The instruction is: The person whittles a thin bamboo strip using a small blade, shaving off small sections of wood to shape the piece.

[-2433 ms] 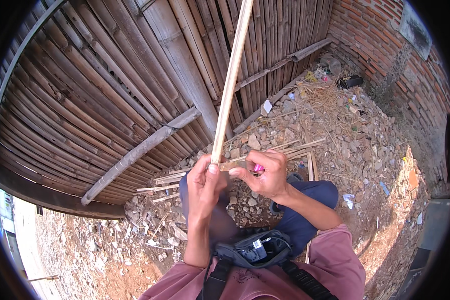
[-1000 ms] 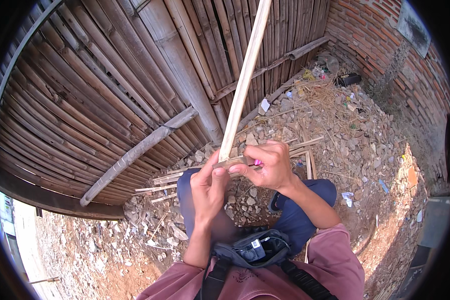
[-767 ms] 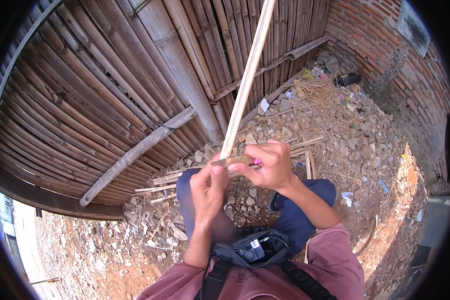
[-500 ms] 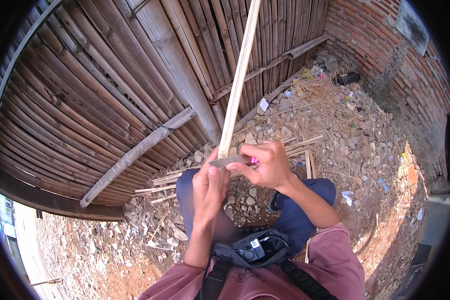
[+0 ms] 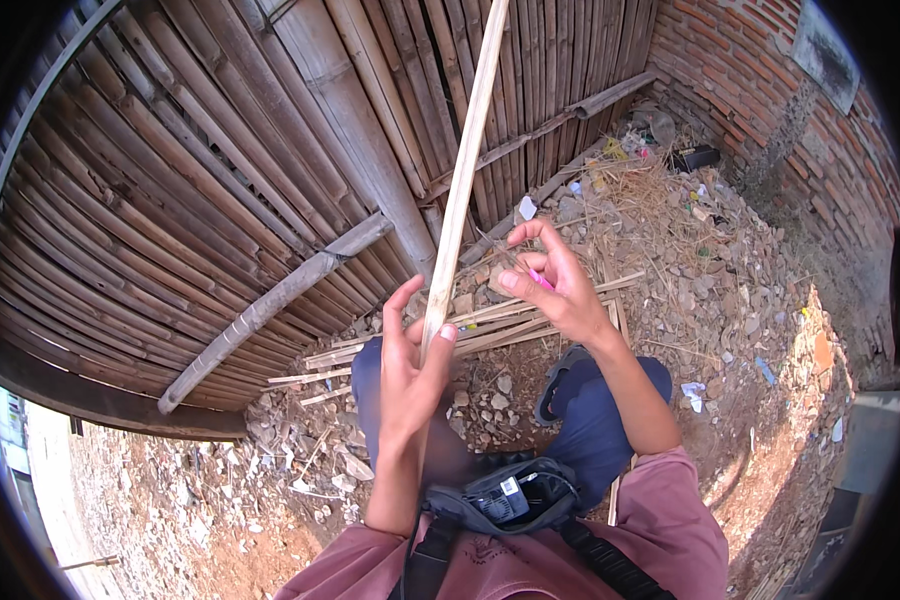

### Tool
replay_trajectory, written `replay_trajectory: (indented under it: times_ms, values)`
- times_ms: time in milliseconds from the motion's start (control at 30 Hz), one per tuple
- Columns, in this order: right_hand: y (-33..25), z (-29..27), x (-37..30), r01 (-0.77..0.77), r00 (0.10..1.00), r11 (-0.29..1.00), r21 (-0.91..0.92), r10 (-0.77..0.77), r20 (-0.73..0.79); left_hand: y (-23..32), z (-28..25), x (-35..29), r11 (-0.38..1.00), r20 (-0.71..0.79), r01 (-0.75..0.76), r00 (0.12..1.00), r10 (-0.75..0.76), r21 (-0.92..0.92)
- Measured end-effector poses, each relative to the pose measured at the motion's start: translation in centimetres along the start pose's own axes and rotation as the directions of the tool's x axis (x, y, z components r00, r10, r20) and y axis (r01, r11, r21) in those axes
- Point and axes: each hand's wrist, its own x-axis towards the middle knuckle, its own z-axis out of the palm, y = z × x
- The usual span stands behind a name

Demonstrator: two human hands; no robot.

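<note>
Lifted clear, the right hand [image 5: 555, 285] has carried the knife [image 5: 541, 282] up and rightward; half a second ago its blade lay across the strip [image 5: 465, 190]. Nearest me is the open waist bag [image 5: 452, 502]. The strip seems to trail down past the left hand [image 5: 410, 370] toward it, so I judge a snag possible if the wood gets pulled. So light a hold could also let it twist, dragging a raw edge over skin, and a blade brought back low might nick the thumb lying along it.

I have the left hand holding the strip lightly, thumb on its face, index finger raised away. Farther out, the right grips the knife's pink handle, index finger lifted, the blade thin and hard to make out, apart from the wood. Beyond lie loose strips [image 5: 505, 336] on rubble [image 5: 715, 280], then the bamboo wall [image 5: 220, 200], before which the strip rises out of view.
</note>
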Motion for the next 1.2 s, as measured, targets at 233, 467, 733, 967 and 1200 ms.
replay_trajectory:
  times_ms: [233,467,733,967,1200]
  values:
    - [0.2,0.6,0.4,-0.072,0.991,0.975,0.211,0.047,0.125,-0.3,0.1,-0.1,0.994,0.264,0.088,0.962,-0.066,-0.072]
    - [-0.3,-0.9,0.5,-0.049,0.997,0.974,0.22,0.06,-0.043,-1.2,-1.5,-0.8,0.964,0.347,0.064,0.925,-0.154,0.259]
    - [0.4,-2.2,1.1,-0.066,0.993,0.998,-0.01,0.064,-0.095,-2.8,-2.9,-2.8,0.897,0.214,-0.021,0.973,-0.082,0.441]
    - [0.2,-0.7,0.1,0.157,0.98,0.972,-0.174,-0.175,-0.09,-4.1,-3.8,-2.7,0.984,0.216,0.166,0.96,-0.178,0.072]
    - [-0.1,0.9,-0.4,0.238,0.971,0.906,-0.351,-0.231,0.063,-4.0,-3.5,-2.3,0.996,0.251,0.076,0.964,-0.087,0.054]
